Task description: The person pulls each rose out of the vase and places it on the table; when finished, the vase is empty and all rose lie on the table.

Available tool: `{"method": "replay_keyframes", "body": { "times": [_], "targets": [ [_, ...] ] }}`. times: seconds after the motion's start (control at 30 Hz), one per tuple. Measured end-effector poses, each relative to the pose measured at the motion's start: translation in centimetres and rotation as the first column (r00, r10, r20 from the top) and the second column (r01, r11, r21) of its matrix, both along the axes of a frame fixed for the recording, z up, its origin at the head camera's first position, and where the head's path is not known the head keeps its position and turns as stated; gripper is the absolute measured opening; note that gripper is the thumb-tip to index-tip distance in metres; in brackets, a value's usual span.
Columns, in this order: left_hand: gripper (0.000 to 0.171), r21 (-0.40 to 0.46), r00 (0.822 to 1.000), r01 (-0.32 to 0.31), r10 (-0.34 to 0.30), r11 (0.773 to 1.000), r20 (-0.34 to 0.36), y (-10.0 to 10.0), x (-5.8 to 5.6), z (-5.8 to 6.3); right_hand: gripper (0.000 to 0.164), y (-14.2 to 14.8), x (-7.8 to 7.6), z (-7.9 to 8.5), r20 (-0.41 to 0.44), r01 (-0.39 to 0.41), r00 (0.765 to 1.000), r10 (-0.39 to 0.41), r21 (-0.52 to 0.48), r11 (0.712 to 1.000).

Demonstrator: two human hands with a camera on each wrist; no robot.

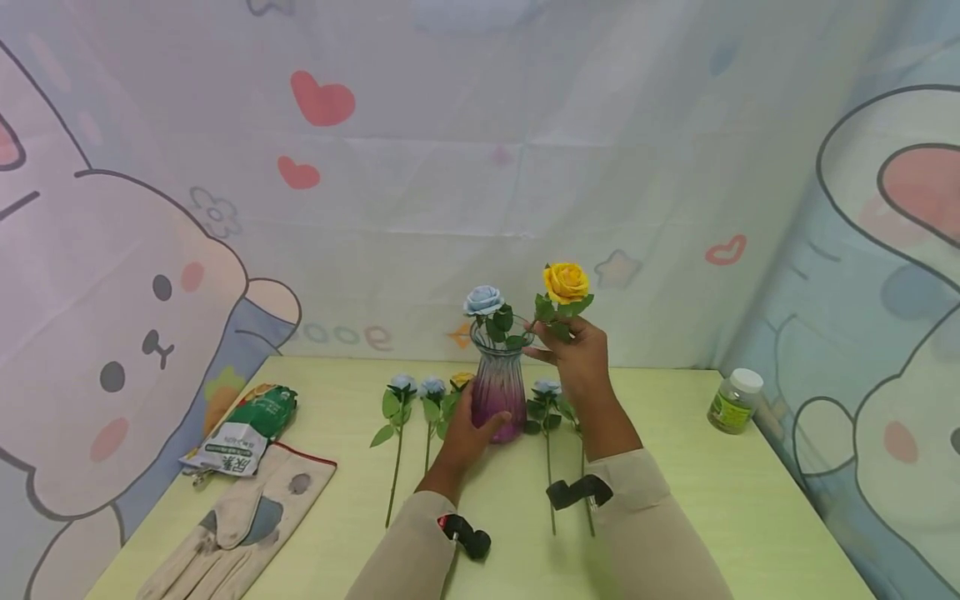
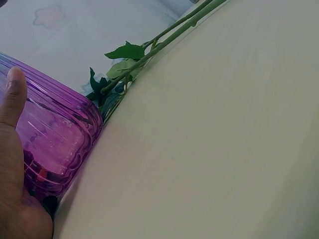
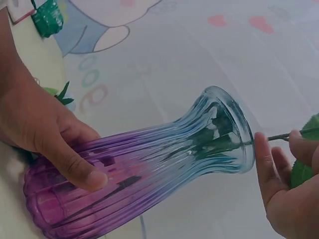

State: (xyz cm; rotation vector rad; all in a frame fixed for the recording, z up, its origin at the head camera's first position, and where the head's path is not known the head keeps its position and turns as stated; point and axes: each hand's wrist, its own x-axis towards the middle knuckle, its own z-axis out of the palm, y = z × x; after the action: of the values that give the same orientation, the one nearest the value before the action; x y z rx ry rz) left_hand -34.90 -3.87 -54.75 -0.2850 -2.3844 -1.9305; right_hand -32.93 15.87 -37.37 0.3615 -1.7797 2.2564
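A ribbed glass vase (image 1: 498, 392), purple at the base and bluish toward its flared mouth, stands upright on the table. My left hand (image 1: 467, 437) grips its lower part, the thumb lying across the purple glass (image 2: 55, 124). One pale blue rose (image 1: 483, 300) is in the vase, its bloom above the rim. With my right hand (image 1: 579, 358) I pinch the stem of a yellow rose (image 1: 566, 283) just under its leaves, close to the vase mouth. In the right wrist view, this stem (image 3: 278, 136) runs from the fingertips to the glass rim (image 3: 249, 142).
Several blue and yellow roses lie left of the vase, including a blue rose (image 1: 403, 383); another blue rose (image 1: 547, 387) lies right. Work gloves (image 1: 247, 517) and a green-and-white packet (image 1: 247, 429) occupy the table's left side. A white-capped jar (image 1: 735, 402) stands near the right edge.
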Motion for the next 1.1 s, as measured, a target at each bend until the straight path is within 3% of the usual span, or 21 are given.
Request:
{"method": "replay_keyframes", "body": {
  "times": [0.2,0.33,0.5,0.63,0.7,0.87,1.1],
  "targets": [
    [0.114,-0.007,1.0,-0.003,0.003,1.0,0.008,0.0,0.0,0.0,0.02,0.1,0.0,-0.4,-0.08,0.042,0.996,-0.042,-0.009,0.999],
    [0.114,-0.008,1.0,-0.002,0.002,1.0,0.003,-0.1,-0.1,-0.1,0.022,0.0,-0.2,-0.6,-0.105,0.073,0.991,-0.082,-0.083,0.994],
    [0.114,-0.019,1.0,-0.01,0.01,1.0,0.003,0.0,-0.1,-0.1,0.025,-0.3,-0.4,-0.6,-0.032,0.05,0.998,-0.06,-0.247,0.968],
    [0.114,-0.014,1.0,-0.01,0.01,1.0,0.003,0.0,-0.1,-0.2,0.011,-0.7,-0.3,-0.7,0.037,0.015,0.999,-0.001,-0.386,0.922],
    [0.114,-0.009,1.0,-0.007,0.007,1.0,0.001,0.0,-0.1,-0.2,0.014,-0.8,-0.2,-0.7,0.051,-0.007,0.998,0.033,-0.44,0.898],
    [0.113,0.0,1.0,-0.003,0.003,1.0,-0.004,0.1,-0.2,-0.2,0.023,-0.9,0.0,-0.8,0.044,-0.051,0.996,0.081,-0.471,0.881],
    [0.112,0.0,1.0,-0.003,0.003,1.0,-0.011,0.1,-0.3,-0.3,0.033,-1.0,-0.1,-0.9,0.035,-0.025,0.998,0.049,-0.51,0.86]
  ]
}}
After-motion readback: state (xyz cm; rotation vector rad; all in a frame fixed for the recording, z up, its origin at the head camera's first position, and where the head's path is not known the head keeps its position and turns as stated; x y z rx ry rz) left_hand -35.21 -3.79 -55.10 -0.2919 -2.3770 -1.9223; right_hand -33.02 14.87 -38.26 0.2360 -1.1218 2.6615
